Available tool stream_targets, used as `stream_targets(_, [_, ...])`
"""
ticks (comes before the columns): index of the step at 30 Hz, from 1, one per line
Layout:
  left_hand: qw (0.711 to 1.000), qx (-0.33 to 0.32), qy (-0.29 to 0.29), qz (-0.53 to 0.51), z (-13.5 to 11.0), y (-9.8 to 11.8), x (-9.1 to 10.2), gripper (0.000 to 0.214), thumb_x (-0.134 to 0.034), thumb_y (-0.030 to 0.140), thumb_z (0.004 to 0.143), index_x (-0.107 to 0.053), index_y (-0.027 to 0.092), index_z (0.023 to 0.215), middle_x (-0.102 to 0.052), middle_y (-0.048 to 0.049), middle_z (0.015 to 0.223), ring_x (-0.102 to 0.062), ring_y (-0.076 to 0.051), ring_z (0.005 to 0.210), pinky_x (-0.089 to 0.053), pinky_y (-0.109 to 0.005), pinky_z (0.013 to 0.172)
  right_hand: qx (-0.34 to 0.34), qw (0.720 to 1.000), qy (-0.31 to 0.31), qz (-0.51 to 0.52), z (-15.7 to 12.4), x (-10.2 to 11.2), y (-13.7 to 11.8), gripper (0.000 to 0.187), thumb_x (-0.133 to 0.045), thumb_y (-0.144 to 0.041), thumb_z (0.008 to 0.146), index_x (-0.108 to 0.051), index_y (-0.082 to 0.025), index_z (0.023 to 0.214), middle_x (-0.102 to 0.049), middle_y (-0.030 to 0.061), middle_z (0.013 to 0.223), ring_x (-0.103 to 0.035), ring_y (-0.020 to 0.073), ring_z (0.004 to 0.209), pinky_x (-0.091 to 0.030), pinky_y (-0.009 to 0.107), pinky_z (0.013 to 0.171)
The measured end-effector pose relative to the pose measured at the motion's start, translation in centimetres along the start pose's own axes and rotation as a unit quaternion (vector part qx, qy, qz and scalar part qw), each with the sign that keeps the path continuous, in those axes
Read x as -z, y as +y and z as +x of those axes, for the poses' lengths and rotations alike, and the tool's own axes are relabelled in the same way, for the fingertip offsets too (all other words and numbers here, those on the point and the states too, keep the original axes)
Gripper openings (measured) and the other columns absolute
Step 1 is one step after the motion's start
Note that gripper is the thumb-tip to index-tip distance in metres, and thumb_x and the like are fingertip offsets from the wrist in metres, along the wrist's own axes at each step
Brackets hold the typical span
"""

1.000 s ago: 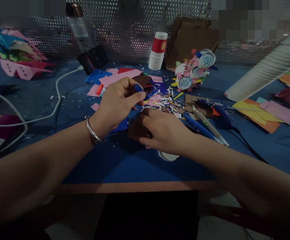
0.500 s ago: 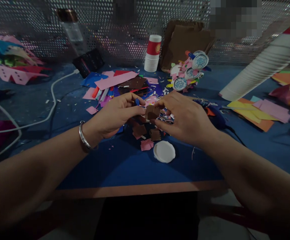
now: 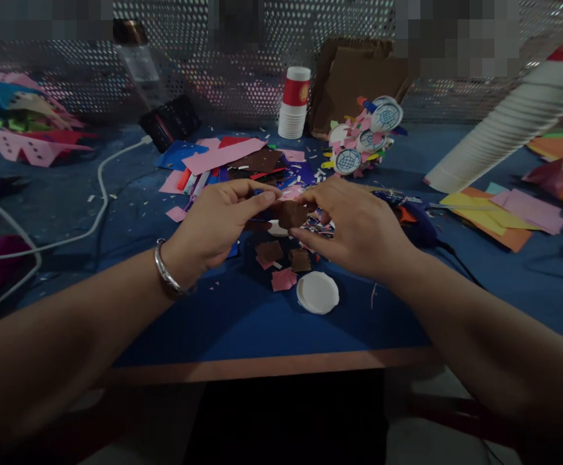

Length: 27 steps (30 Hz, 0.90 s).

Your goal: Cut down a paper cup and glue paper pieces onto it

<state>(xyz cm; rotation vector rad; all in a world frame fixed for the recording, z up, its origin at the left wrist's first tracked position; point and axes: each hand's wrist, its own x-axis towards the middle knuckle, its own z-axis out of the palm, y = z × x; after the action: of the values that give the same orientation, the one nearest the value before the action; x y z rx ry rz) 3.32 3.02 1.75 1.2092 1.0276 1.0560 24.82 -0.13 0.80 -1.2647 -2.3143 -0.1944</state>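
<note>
A small brown cardboard piece (image 3: 291,216) is held up between the thumb and fingers of my right hand (image 3: 349,216). Close on its left, my left hand (image 3: 227,216) is closed in a pinch. A bit of something blue shows behind those fingertips, too hidden to name. Below the hands lie two more brown cardboard squares (image 3: 300,259), a crumpled pink paper scrap (image 3: 284,279) and a white paper disc (image 3: 318,292) with a raised rim. Another pale disc (image 3: 278,227) shows partly under the fingertips.
Coloured paper sheets (image 3: 227,158) and scraps lie behind my hands. Farther back stand stacked paper cups (image 3: 293,103), cardboard (image 3: 359,87) and a craft model with white discs (image 3: 361,139). A long leaning cup stack (image 3: 509,123) and a dark blue tool (image 3: 424,226) are rightward. A white cable (image 3: 101,187) runs left.
The cardboard piece has turned and tilted slightly in my right hand. My left fingertips have pinched closer together, covering more of the blue thing. A pale disc now shows beneath.
</note>
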Motion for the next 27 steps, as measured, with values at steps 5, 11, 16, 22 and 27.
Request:
stream_targets(5, [0.998,-0.024,0.033,-0.048,-0.7,-0.2,-0.7,0.005,-0.083,0.018,0.094,-0.087,0.021,0.093,-0.086,-0.0036,0.108,-0.076,-0.016,0.102,-0.06,-0.027,0.086,-0.002,1.0,0.004,-0.003,0.1,0.1,-0.3,0.031,-0.061,-0.035,0.1,-0.073,-0.017,0.123,-0.075,0.0123,0.107,-0.069,0.0292,0.095,-0.051,0.04,0.084])
stream_targets(11, [0.996,-0.026,0.03,-0.075,-1.0,-0.5,-1.3,0.005,-0.084,0.016,0.094,-0.087,0.02,0.093,-0.086,-0.0041,0.109,-0.077,-0.016,0.102,-0.061,-0.028,0.089,-0.01,1.0,0.001,-0.002,0.2,0.4,-0.5,0.033,-0.062,-0.037,0.1,-0.074,-0.017,0.123,-0.075,0.0132,0.11,-0.07,0.0314,0.101,-0.05,0.04,0.082])
stream_targets(16, [0.994,-0.039,0.048,-0.092,-0.5,-0.8,-1.1,0.003,-0.086,0.016,0.091,-0.086,0.018,0.089,-0.086,-0.0045,0.111,-0.076,-0.015,0.1,-0.061,-0.026,0.087,-0.022,1.0,0.006,0.0,0.2,0.4,-0.5,0.031,-0.065,-0.041,0.101,-0.074,-0.018,0.12,-0.075,0.0126,0.11,-0.071,0.0313,0.101,-0.05,0.039,0.08])
stream_targets(22, [0.986,-0.063,0.04,-0.149,-0.4,-0.9,-1.0,0.01,-0.085,0.006,0.085,-0.083,0.016,0.086,-0.081,-0.0016,0.095,-0.073,-0.011,0.087,-0.062,-0.026,0.087,-0.031,0.999,0.005,-0.004,0.3,0.4,-0.3,0.027,-0.07,-0.038,0.099,-0.073,-0.018,0.118,-0.075,0.0107,0.108,-0.067,0.0246,0.084,-0.046,0.036,0.073])
stream_targets(27, [0.989,-0.078,0.044,-0.114,0.2,-1.2,-0.8,0.017,-0.086,0.0,0.081,-0.08,0.014,0.086,-0.075,-0.0009,0.088,-0.071,-0.011,0.08,-0.061,-0.027,0.082,-0.036,0.999,-0.002,0.001,0.5,-0.5,0.4,0.028,-0.071,-0.03,0.096,-0.073,-0.017,0.121,-0.076,0.0114,0.111,-0.07,0.0273,0.092,-0.045,0.037,0.075])
